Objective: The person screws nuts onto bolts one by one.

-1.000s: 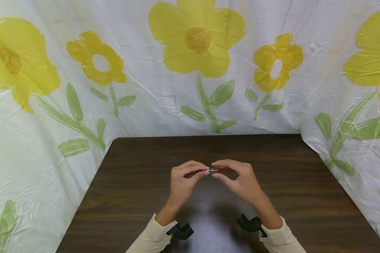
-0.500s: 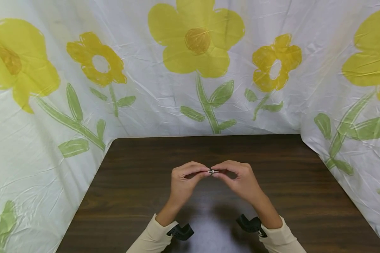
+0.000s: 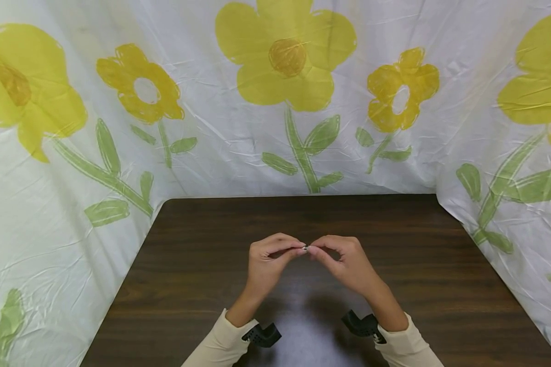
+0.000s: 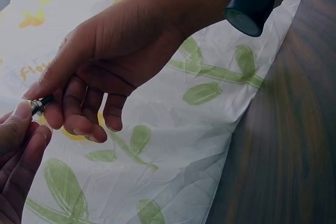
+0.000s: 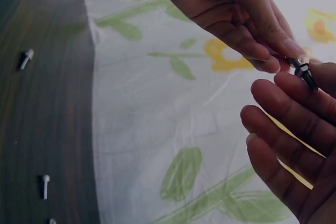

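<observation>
Two hands (image 3: 264,262) (image 3: 350,262) — one metal fastener (image 5: 303,71)

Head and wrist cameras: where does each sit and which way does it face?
Head: on the head, facing forward and down over the table; left hand, right hand, sleeves show.
Left wrist: on that wrist, facing the metal piece; both hands show.
Right wrist: on that wrist, facing the metal piece; both hands show.
Wrist views share the metal piece and flowered cloth.

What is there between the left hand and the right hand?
A small metal piece, pinched by the left hand and right hand; the right wrist view shows it.
</observation>
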The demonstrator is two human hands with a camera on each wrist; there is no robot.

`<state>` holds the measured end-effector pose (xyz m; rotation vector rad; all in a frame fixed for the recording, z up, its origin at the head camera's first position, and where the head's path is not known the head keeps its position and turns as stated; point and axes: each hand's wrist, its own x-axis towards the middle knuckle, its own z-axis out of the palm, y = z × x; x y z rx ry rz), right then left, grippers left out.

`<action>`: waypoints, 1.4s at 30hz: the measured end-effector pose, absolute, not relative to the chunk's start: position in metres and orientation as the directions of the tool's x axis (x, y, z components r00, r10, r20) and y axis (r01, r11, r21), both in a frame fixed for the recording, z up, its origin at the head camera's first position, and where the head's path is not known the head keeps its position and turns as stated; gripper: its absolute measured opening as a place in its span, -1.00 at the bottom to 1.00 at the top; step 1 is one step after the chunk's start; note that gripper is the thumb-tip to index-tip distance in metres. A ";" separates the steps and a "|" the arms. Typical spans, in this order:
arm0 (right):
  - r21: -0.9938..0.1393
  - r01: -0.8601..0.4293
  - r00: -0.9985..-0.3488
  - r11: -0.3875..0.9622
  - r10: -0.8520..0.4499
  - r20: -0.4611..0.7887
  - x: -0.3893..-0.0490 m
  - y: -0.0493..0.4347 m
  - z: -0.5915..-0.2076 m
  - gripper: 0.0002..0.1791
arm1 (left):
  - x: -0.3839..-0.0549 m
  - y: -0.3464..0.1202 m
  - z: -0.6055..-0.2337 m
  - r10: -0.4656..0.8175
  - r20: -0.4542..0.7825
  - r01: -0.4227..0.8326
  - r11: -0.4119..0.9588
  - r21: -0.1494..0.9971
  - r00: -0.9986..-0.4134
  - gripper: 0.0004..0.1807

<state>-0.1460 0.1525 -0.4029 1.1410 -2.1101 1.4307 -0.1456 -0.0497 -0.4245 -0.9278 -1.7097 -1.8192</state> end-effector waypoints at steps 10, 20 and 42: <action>-0.551 -0.820 -0.565 0.159 -0.384 0.730 -0.147 0.153 -0.403 -0.60 | -0.144 -0.049 -0.425 0.100 0.724 0.716 -0.106 0.690 -0.683 -0.84; -0.517 -0.845 -0.525 0.134 -0.391 0.756 -0.149 0.153 -0.402 -0.62 | -0.144 -0.049 -0.424 0.101 0.721 0.709 -0.131 0.693 -0.686 -0.74; -0.560 -0.810 -0.580 0.174 -0.375 0.723 -0.149 0.156 -0.402 -0.64 | -0.145 -0.050 -0.423 0.078 0.733 0.726 -0.098 0.680 -0.676 -0.85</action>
